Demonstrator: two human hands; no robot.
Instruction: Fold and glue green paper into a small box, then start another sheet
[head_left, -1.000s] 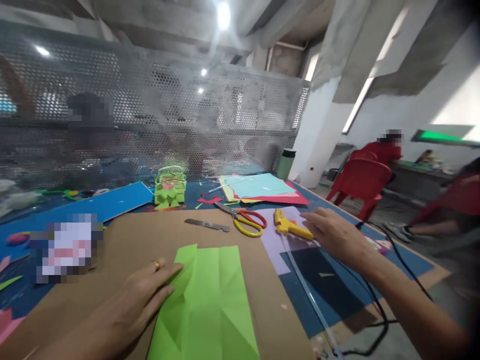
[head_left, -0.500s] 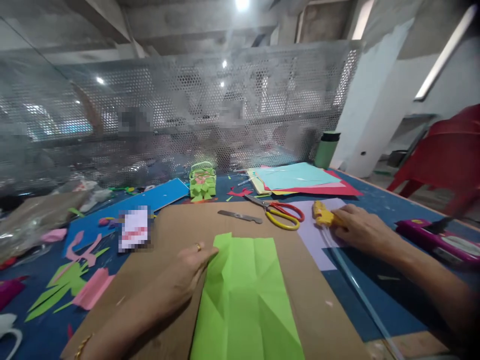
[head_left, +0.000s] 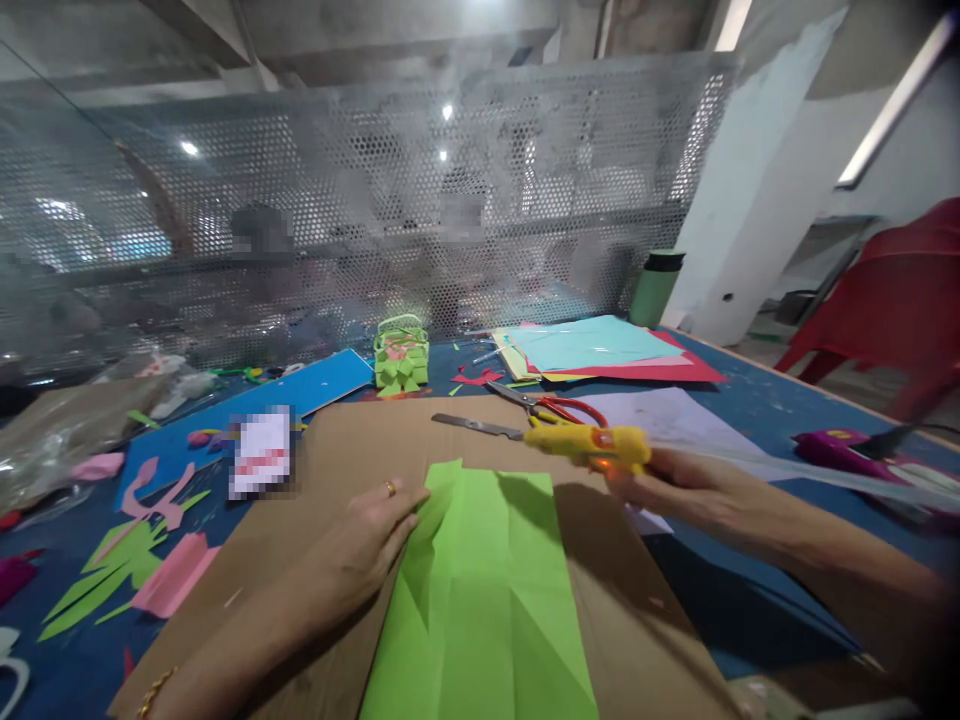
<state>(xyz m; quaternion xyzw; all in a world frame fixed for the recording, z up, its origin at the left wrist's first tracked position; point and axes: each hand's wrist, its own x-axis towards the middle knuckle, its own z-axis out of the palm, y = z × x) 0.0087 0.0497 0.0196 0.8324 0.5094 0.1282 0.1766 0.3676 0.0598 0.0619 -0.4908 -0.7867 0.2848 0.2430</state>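
A creased sheet of bright green paper (head_left: 480, 600) lies over a brown cardboard sheet (head_left: 300, 600). At the paper's upper left edge, my left hand (head_left: 375, 535) pinches it between thumb and fingers. My right hand (head_left: 675, 490) grips a yellow hot glue gun (head_left: 585, 445) above the paper's upper right corner, nozzle pointing left. A small orange light glows on the gun, and a long clear glue stick (head_left: 757, 465) trails from its back. Behind the nozzle are a metal blade (head_left: 476, 426) and scissors (head_left: 574, 408) with red and yellow handles, partly hidden by the gun.
A green paper basket (head_left: 401, 355) stands at the back. Coloured sheets (head_left: 600, 342) and a green bottle (head_left: 657, 288) are at the far right, with a purple device (head_left: 832, 448) nearer. Green and pink paper scraps (head_left: 176, 575) lie left. A perforated screen (head_left: 337, 230) stands behind the table.
My right hand has lifted the glue gun from over the lilac paper and swung it left, turning its nozzle leftward. My left hand keeps hold of the green paper's edge.
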